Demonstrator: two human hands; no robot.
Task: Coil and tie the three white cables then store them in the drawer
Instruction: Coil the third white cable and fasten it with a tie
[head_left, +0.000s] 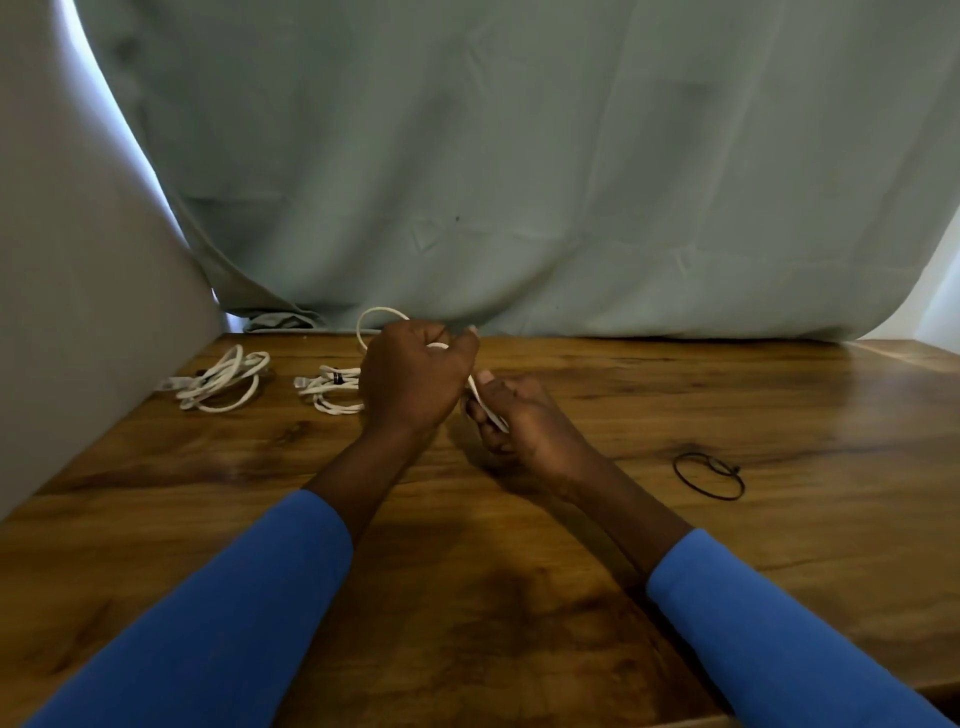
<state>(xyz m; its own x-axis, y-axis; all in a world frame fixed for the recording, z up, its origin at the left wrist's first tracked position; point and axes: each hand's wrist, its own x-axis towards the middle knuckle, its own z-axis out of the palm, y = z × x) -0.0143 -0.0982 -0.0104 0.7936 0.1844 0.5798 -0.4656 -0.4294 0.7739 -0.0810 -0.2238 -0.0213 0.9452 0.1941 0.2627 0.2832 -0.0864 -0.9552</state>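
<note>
Left hand (410, 379) and right hand (519, 421) curled, nearly touching.

Table (675, 395): left coil (221, 379), middle coil (330, 391), band (709, 476)

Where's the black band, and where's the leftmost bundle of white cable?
black band (725, 471): head view, on the thicker spot of its ring.
leftmost cable bundle (221, 380): head view, on the middle strands.

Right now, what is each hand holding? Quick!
Left hand: closed around the white cable.
Right hand: closed, pinching the same cable.
</note>
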